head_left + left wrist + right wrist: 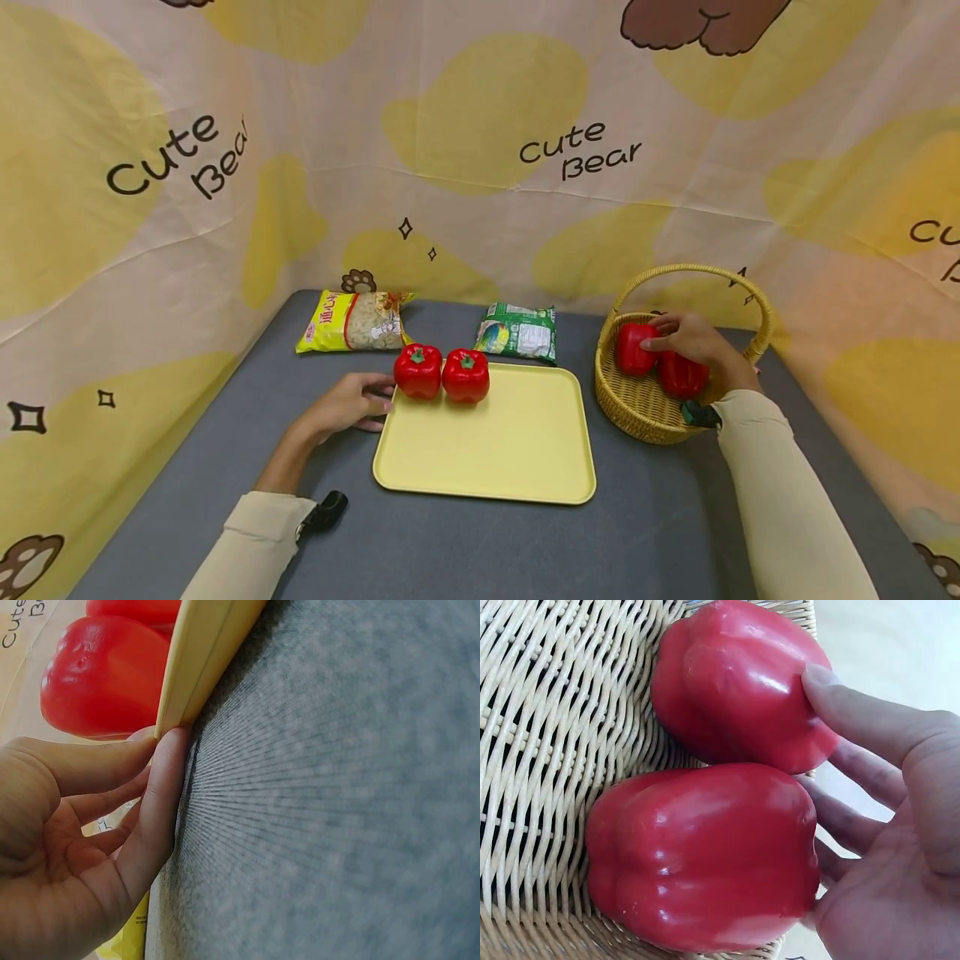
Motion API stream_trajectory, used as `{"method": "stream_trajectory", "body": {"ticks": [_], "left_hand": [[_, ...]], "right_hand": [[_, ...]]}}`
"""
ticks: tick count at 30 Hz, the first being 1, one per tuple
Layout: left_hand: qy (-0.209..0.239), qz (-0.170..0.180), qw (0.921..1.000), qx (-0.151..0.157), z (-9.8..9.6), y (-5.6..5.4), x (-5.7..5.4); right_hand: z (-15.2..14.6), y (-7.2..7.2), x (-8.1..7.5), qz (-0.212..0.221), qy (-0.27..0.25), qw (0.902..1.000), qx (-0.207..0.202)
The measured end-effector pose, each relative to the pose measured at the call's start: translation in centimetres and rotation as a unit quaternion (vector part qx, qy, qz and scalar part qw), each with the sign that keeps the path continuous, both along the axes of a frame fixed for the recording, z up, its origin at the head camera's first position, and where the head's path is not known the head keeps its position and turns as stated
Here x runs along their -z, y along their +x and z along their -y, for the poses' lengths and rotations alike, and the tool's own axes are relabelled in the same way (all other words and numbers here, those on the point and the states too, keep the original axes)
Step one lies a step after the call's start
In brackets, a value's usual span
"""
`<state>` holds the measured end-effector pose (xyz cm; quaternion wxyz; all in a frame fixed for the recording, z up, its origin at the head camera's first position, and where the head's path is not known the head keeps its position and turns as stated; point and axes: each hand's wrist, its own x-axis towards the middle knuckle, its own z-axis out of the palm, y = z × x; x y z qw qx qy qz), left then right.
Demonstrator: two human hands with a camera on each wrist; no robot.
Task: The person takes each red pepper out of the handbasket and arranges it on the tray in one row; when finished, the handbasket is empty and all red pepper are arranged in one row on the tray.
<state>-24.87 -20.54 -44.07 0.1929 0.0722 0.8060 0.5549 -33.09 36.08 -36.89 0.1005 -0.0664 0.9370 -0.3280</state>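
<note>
Head view, from the left: the left hand [351, 406] lies at the left edge of a yellow tray [487, 454], and the left wrist view shows its thumb and a finger pinching the rim, thumb on the upper side and finger below. Behind this hand, near the back of the grey table [480, 550], lies a yellow food bag [358, 321] with a clear section showing pale contents. Two red peppers stand side by side at the tray's back left corner, green stems upward: the corner pepper [417, 372] just beside the fingers of the left hand, the inner pepper [466, 377] close against it. Just behind the tray lies a green packet [517, 332]. Right of the tray, a little apart from it, stands a wicker basket [637, 412] with a tall arched handle [690, 268]. Inside are two more red peppers, the left basket pepper [635, 348] and the right basket pepper [681, 377]. The right hand [693, 337] reaches into the basket and grasps the left basket pepper, its thumb on the near side and fingers going behind; the right wrist view shows both peppers touching. Behind everything hangs a patterned cloth [465, 100] printed "Cute Bear".
</note>
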Motion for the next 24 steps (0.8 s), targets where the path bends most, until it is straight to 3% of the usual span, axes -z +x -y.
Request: {"method": "stream_trajectory", "body": {"ticks": [12,24], "left_hand": [[0.002,-0.001,1.0,0.004,0.0,0.0,0.1],[0.003,-0.003,1.0,0.006,0.0,0.0,0.0]], "right_hand": [[0.2,0.4,0.4,-0.001,-0.025,0.9997,0.002],[0.7,1.3,-1.0,-0.015,-0.038,0.9991,-0.012]]}}
